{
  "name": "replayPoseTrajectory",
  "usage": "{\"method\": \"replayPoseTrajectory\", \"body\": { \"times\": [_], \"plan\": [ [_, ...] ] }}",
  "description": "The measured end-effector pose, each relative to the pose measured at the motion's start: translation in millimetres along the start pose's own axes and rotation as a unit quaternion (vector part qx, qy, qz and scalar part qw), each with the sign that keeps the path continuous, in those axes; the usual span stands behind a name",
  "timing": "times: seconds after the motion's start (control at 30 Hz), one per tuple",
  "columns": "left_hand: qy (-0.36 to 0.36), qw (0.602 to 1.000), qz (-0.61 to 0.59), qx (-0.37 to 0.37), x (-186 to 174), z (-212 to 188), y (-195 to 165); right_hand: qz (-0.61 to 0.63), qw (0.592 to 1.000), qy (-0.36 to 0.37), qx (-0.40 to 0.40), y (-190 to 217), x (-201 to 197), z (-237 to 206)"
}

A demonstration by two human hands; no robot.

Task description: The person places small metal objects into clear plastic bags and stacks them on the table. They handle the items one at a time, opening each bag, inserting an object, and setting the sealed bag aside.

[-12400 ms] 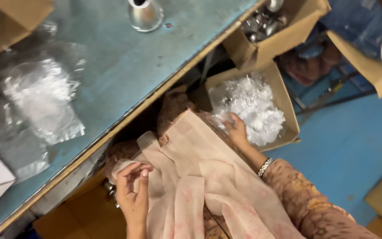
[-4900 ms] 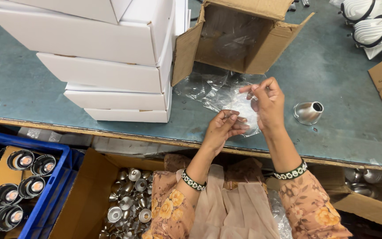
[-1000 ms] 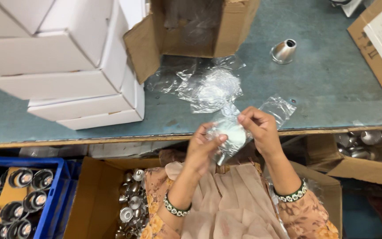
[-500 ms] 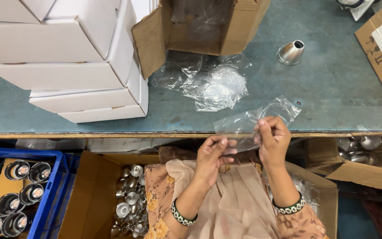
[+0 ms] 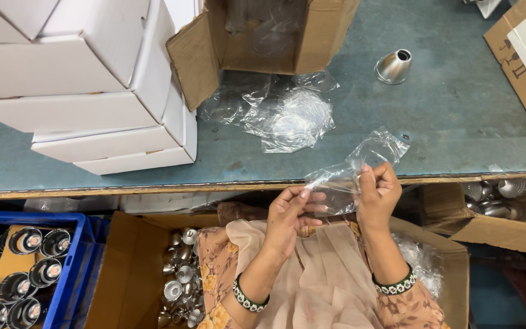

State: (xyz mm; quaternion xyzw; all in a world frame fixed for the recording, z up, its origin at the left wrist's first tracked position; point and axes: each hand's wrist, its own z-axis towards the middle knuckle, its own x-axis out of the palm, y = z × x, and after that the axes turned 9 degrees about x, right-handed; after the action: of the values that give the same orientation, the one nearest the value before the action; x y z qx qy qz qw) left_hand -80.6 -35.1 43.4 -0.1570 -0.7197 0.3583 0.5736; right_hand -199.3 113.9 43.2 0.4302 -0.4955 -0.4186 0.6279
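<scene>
Both hands [image 5: 336, 204] raised — fingers pinched

Packing workshop: stacked cartons [image 5: 92, 103], metal parts [image 5: 181, 286]

The small bag [image 5: 351, 173] pinched between the left hand [image 5: 290, 213] and right hand [image 5: 377, 194] is thin clear plastic, glossy and crinkled. Beyond it on the worktop [image 5: 433, 122], a matt, scuffed blue-grey surface with a worn wooden front edge, lies a heap of the same shiny film [image 5: 287, 116]. To the right of that heap a cone-shaped part [image 5: 392, 66] is smooth brushed metal. To the heap's left, stacked white boxes [image 5: 86, 91] are smooth matt card; just behind it, the brown carton [image 5: 257, 36] is rough corrugated cardboard.
</scene>
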Motion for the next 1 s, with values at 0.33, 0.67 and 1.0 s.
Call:
{"method": "replayPoseTrajectory", "body": {
  "times": [0.33,0.67,1.0],
  "plan": [
    [-0.017,0.989,0.145,-0.025,-0.7,6.2,19.6,0.05,0.998,0.016,0.04,9.1,-6.5,-20.5],
    [0.065,0.959,0.271,0.051,24.7,65.3,17.6,0.109,0.968,-0.225,0.017,-31.8,-141.5,-58.5],
    [0.161,0.775,0.594,0.143,81.1,164.2,31.7,-0.132,0.801,-0.431,0.394,-123.2,-274.6,-168.7]
  ]
}}
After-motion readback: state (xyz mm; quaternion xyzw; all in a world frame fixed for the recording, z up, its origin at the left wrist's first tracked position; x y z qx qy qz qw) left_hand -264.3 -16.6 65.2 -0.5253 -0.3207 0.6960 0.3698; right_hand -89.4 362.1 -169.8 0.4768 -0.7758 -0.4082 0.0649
